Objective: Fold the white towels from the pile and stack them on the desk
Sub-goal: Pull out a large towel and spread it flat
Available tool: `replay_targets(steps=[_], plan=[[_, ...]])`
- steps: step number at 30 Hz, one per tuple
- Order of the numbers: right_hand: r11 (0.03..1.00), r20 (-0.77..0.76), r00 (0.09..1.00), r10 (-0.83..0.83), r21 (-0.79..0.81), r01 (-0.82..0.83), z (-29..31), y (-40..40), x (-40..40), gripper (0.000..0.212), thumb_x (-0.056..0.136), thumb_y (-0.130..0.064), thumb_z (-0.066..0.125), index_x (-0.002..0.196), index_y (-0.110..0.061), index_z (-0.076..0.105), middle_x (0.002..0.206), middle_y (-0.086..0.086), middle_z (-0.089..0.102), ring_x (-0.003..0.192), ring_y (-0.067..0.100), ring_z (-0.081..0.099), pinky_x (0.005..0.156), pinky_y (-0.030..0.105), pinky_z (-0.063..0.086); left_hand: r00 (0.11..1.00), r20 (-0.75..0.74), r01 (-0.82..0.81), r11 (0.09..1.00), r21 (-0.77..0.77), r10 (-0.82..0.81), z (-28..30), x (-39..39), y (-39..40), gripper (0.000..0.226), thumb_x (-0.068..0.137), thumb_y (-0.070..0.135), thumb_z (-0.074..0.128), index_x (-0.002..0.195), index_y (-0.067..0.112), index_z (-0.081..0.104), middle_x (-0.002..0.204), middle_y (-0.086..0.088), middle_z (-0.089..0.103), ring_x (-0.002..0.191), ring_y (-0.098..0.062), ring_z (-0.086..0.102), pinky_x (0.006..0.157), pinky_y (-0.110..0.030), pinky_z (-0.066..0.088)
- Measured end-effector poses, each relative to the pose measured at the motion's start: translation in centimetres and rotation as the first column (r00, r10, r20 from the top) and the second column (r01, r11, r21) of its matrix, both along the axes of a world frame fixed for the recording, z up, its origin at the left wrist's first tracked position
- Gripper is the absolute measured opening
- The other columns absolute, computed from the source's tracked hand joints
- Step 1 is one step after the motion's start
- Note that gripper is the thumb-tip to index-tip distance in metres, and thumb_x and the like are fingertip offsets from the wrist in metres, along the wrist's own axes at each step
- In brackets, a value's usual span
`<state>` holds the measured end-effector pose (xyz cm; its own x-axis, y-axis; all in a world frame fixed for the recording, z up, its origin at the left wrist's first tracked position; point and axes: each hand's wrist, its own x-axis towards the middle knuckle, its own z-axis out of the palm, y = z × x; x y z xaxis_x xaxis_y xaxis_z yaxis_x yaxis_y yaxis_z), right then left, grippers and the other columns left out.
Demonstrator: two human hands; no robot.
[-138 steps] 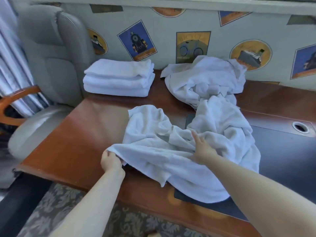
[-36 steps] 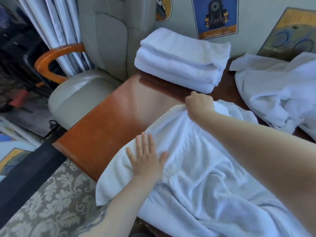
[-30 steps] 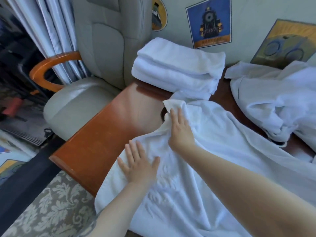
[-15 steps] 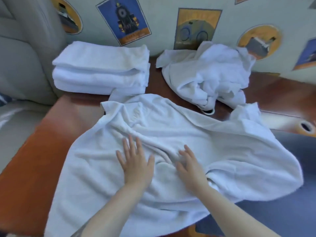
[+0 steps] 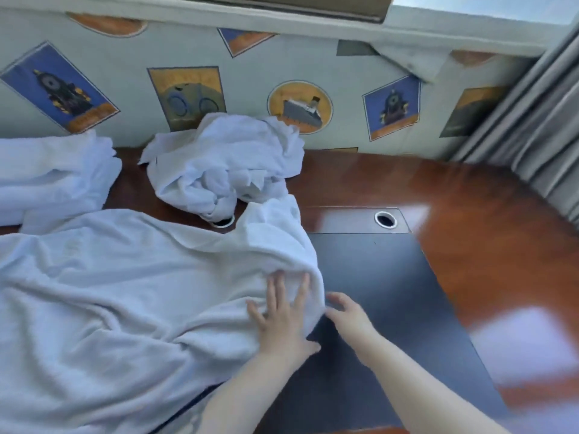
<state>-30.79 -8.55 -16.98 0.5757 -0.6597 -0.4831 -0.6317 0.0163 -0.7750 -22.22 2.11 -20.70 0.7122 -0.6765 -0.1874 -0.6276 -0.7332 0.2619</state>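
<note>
Right grip (image 5: 346,311) curls at the right edge of the spread towel (image 5: 125,292), whether pinching it I cannot tell; left grip (image 5: 283,314) presses flat beside it. Towel's length runs leftward across the tabletop (image 5: 470,214).

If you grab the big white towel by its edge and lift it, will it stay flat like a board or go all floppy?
Probably floppy: the spread towel already lies in soft wrinkles and bunches beside the left hand. It would likely droop and drag, since it covers much of the desk. It shouldn't slide easily; its surface looks fuzzy.
</note>
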Motion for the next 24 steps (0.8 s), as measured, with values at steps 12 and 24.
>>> replay_targets(steps=[12,24], plan=[[0.753,0.043,0.946,-0.322,0.618,0.228,-1.0,-2.4,5.8,0.024,0.094,-0.022,0.056,0.109,-0.006,0.066,0.102,0.013,0.072,0.092,0.028,0.07,0.076,0.036,0.06,0.424,-0.833,-0.888,0.343,-0.306,0.355,2.6,4.7,3.2,0.013,0.093,0.028,0.056,0.091,0.018,0.063,0.086,-0.001,0.068,0.088,-0.023,0.063,0.079,-0.035,0.048],[0.545,0.474,0.834,-0.282,0.794,-0.268,4.8,-8.4,2.9,0.052,0.068,-0.02,0.082,0.116,-0.006,0.071,0.116,0.019,0.069,0.104,0.035,0.068,0.077,0.043,0.056,0.34,-0.91,-0.892,0.388,-0.232,0.238,4.6,7.9,7.2,0.023,0.092,0.032,0.064,0.109,0.017,0.069,0.1,-0.006,0.076,0.09,-0.02,0.073,0.069,-0.029,0.057]])
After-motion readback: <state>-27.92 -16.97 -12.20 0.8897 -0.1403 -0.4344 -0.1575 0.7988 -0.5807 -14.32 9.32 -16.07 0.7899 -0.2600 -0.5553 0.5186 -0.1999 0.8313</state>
